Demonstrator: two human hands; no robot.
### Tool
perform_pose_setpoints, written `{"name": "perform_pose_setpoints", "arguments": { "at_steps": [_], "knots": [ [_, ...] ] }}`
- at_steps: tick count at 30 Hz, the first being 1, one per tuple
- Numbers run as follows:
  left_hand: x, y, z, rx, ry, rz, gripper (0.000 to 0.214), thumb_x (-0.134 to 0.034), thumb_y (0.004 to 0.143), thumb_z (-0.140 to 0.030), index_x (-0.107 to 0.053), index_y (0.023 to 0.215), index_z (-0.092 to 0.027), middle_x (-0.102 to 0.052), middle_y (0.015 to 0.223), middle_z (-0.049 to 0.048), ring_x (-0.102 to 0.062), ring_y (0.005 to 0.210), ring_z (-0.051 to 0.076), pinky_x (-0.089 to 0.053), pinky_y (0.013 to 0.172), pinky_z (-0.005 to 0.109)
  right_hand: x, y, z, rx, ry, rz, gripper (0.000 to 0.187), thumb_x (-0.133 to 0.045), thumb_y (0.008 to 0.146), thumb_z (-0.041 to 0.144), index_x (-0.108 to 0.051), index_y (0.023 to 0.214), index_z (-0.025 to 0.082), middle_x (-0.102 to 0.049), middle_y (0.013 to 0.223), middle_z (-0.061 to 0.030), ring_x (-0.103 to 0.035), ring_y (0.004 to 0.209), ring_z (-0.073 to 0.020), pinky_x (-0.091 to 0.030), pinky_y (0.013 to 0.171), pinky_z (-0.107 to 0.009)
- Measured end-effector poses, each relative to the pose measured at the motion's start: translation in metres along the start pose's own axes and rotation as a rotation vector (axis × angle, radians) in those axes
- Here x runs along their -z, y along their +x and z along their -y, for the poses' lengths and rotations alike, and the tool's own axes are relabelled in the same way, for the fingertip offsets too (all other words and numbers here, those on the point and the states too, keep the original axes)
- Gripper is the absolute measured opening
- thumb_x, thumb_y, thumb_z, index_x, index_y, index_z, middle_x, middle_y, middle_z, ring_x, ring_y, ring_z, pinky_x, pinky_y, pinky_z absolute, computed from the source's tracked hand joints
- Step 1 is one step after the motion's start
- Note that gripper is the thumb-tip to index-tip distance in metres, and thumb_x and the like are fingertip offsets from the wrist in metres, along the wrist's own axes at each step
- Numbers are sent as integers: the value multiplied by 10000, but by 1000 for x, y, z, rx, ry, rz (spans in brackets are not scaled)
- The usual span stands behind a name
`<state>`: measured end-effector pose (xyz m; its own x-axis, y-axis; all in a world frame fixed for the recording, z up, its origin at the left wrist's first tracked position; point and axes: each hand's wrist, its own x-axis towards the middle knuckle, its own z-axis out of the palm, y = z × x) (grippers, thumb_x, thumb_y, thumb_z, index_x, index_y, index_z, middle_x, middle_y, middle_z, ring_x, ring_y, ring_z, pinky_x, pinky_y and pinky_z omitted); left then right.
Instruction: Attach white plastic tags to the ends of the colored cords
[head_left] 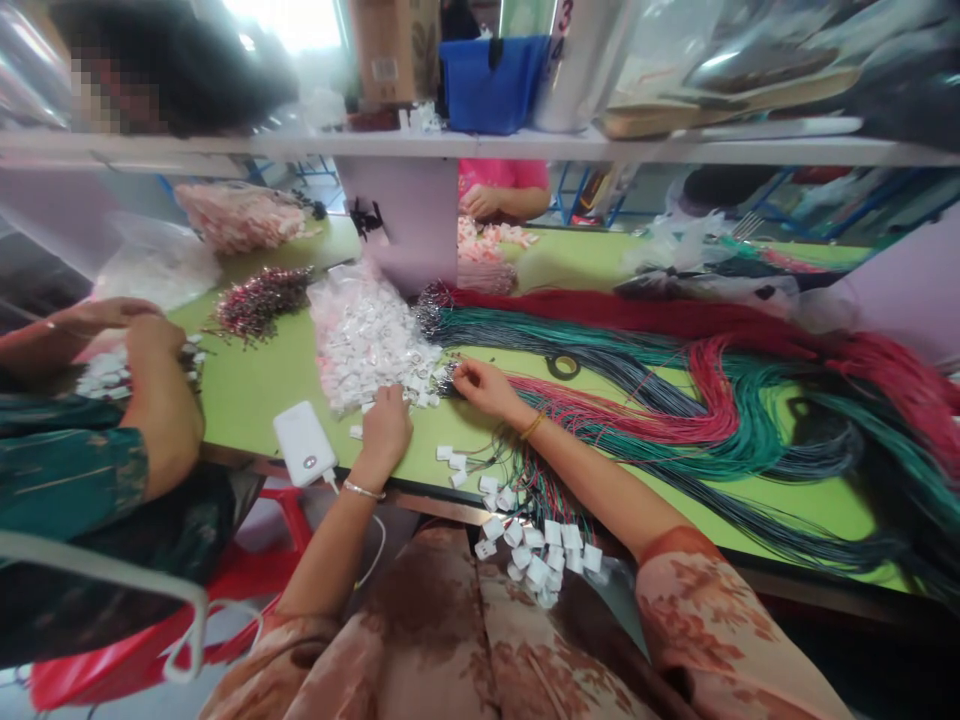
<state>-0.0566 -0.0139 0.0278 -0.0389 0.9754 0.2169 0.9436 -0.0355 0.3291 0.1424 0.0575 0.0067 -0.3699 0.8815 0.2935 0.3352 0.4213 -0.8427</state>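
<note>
Where your two hands meet near the front edge of the green table [247, 400], you have loose white connectors [424, 390] spilled from a heap, with the wire ends [448, 378] just beside them. Your right hand [484, 385] has its grip pinched together on those wire ends, fingertips pointing left toward the connectors. Your left hand [386, 425] rests curled at the foot of the heap with its back to the camera. You cannot tell whether its grip is closed on anything, because the fingers are hidden.

A clear bag of connectors [367, 335] lies just behind your left hand. Finished leads [540, 550], each ending in a white connector, hang over the table edge above your lap. A white power bank [304, 443] lies just left of your left wrist, its cable dropping off the edge. To your right, long wire bundles [712, 410] in red, green and a dark colour sweep across the table, and a roll of black tape [563, 366] lies among them.

At far left a co-worker's hands [150, 335] are over a small heap of white parts [105, 375]. Across the table another person's hand [480, 203] rests by a pink-and-white pile [487, 245].
</note>
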Motion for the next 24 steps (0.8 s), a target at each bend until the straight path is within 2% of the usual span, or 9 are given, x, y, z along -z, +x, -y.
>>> {"name": "perform_pose_setpoints", "arguments": {
  "at_steps": [2,4,7,9,13,17,20,24],
  "knots": [
    [-1,10,-2,-32,-306,-117,239,-484,889,-252,-609,1054,-133,-622,1028,147,-595,943,244,-460,820,369,-1,9,6,-3,89,-23,164,-532,790,327,-568,785,167,-586,733,-1,-488,644,-117,-394,634,-241],
    [-4,21,-6,-33,-675,-152,241,-589,836,-299,-632,1027,-158,-642,995,99,-598,894,196,-472,804,327,0,15,10,-19,139,-51,167,-547,772,335,-567,765,169,-579,717,6,-482,629,-113,-397,631,-244],
    [-13,37,-15,96,-1212,-53,314,-708,737,-341,-648,984,-158,-650,854,40,-586,705,118,-475,659,251,4,14,14,-65,169,-107,193,-562,754,363,-561,737,171,-563,680,16,-463,610,-107,-389,615,-242],
    [-20,44,-21,182,-1437,38,349,-761,681,-345,-650,949,-151,-627,733,6,-552,599,84,-442,560,210,9,9,17,-90,181,-144,222,-569,747,391,-556,719,170,-553,660,17,-450,602,-104,-379,601,-239],
    [-30,45,-30,260,-1590,205,421,-825,595,-279,-665,965,-157,-618,657,-15,-537,530,67,-363,445,164,16,-5,23,-102,164,-160,212,-578,735,378,-555,699,171,-545,640,19,-428,581,-97,-355,570,-231],
    [-34,42,-33,259,-1713,315,356,-823,597,-236,-694,916,-149,-672,762,17,-590,620,74,-453,548,171,17,-12,25,-110,98,-132,151,-562,725,319,-554,691,172,-517,606,33,-404,545,-88,-332,543,-225],
    [-36,42,-33,273,-1764,327,264,-791,650,-261,-698,867,-142,-673,777,21,-593,637,70,-480,602,178,15,-14,24,-107,49,-116,131,-550,721,298,-555,696,170,-511,600,38,-401,537,-87,-328,543,-223],
    [-38,42,-31,299,-1763,327,273,-783,652,-240,-687,887,-141,-657,769,8,-575,617,58,-467,591,165,16,-16,28,-55,-35,-78,108,-543,717,274,-565,710,169,-509,602,34,-406,544,-92,-321,549,-222]
  ]
}}
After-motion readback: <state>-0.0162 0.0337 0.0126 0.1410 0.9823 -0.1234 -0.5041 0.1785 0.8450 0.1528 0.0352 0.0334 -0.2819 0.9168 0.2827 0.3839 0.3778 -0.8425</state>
